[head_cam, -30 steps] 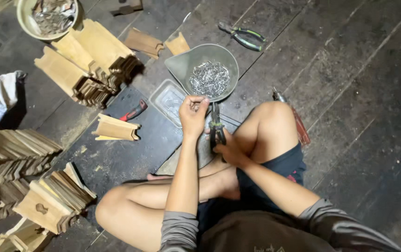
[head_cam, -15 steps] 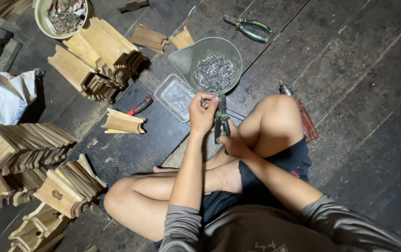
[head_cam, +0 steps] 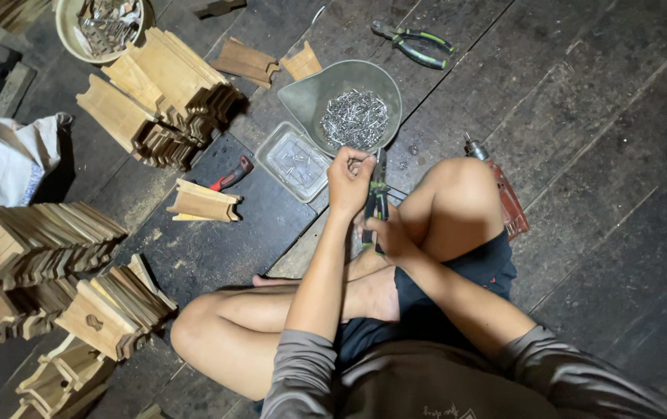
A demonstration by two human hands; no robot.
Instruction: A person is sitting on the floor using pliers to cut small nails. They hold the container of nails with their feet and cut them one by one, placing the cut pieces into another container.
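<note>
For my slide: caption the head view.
Seated cross-legged, left hand pinches beside a nail bowl; right hand grips pliers.

left hand (head_cam: 350,180): fingertips pinched together, what they hold is too small to tell
pliers (head_cam: 377,203): handles partly hidden by the right hand (head_cam: 386,233)
drill (head_cam: 502,190): mostly hidden behind the knee
white sack (head_cam: 0,159): cut by left edge

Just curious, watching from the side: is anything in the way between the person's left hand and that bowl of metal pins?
Nothing visible. The left hand is at the near rim of the bowl, with the pins just beyond its fingertips. The right hand holds pliers beside it, not across the path.
</note>
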